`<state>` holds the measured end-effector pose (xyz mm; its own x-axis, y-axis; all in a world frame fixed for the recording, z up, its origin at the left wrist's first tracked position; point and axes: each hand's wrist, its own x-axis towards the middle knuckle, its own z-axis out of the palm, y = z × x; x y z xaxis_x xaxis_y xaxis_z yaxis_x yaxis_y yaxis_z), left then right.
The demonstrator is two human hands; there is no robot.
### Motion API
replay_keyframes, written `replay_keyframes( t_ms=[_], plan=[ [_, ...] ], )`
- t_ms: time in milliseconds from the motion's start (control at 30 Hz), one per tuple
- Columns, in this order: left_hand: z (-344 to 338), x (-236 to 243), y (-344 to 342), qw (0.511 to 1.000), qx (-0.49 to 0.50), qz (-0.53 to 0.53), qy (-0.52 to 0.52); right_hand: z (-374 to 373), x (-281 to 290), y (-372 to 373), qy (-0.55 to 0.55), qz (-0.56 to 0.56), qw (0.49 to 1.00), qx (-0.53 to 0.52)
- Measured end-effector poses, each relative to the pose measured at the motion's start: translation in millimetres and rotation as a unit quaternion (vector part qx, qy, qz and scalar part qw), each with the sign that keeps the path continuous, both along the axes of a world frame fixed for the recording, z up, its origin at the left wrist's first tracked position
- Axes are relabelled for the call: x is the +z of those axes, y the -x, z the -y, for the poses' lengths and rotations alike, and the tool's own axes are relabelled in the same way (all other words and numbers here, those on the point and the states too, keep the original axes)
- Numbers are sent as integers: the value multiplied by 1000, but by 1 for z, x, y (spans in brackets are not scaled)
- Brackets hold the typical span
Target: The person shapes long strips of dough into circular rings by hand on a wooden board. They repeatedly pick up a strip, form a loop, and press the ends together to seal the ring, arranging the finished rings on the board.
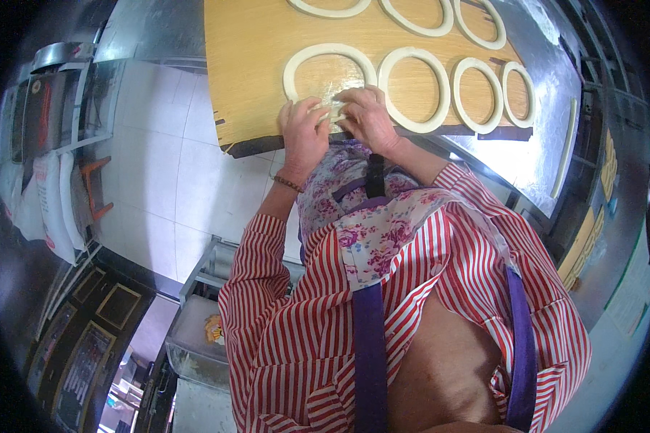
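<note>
Both hands press on the near edge of a pale dough ring (318,56) lying on a wooden board (249,65). My left hand (303,130) covers the ring's lower left part, fingers curled on the dough. My right hand (368,115) rests beside it, fingertips pinching the same stretch of dough where the ring's ends meet. To the right lie more dough rings: a large one (414,90), a smaller one (477,94) and another (519,94). A further row of rings (419,22) lies at the board's far side.
The board sits on a metal table (549,130), where a straight strip of dough (565,148) lies at the right. White floor tiles (166,166) spread to the left, with white sacks (50,202) and a metal cart (209,274) nearby.
</note>
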<state>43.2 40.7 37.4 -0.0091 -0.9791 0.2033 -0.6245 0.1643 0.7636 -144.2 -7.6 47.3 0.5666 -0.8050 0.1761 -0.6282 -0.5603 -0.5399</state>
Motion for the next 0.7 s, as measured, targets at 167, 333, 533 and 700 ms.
replay_keyframes(
  t_ms=[167, 333, 533, 700],
  plan=[
    [0, -2, 0, 999, 17, -49, 10, -1, -5, 0, 8, 27, 1000, 10],
    [10, -5, 3, 997, -22, -74, -19, 0, -2, 5, -18, -7, 1000, 17],
    [26, -12, 11, 982, -86, -115, -127, -1, 7, 13, -79, -40, 996, 3],
    [31, -5, 12, 968, -116, -154, -163, 2, 8, 12, -81, -27, 996, -13]
  ],
)
